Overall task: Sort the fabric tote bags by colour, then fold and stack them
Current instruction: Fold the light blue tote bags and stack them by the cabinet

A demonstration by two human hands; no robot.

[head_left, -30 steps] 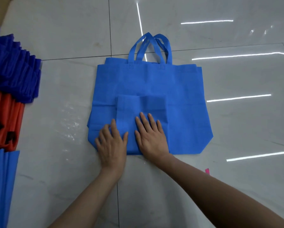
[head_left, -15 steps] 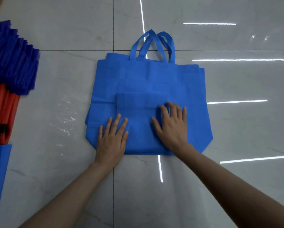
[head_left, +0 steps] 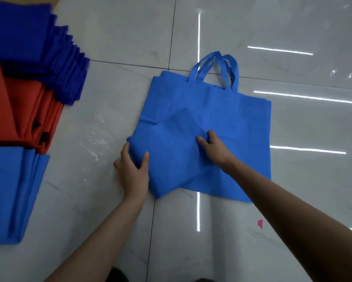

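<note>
A folded light-blue tote bag (head_left: 171, 155) lies skewed on top of an unfolded light-blue tote bag (head_left: 232, 110) spread flat on the floor, its handles (head_left: 216, 68) pointing away from me. My left hand (head_left: 133, 169) grips the folded bag's left edge, thumb on top. My right hand (head_left: 213, 146) pinches its right edge. At the far left sit three stacks of folded bags: dark blue (head_left: 34, 47), orange-red (head_left: 22, 110) and light blue (head_left: 10, 190).
The floor is glossy grey-white tile (head_left: 110, 37) with dark grout lines and bright light reflections. A small pink scrap (head_left: 260, 223) lies on the tile near my right forearm. A clear plastic film (head_left: 97, 137) lies left of the bags.
Both hands went from pressing flat on the folded bag to gripping its two side edges. The folded bag has turned and shifted left. My view has swung left, showing more of the stacks.
</note>
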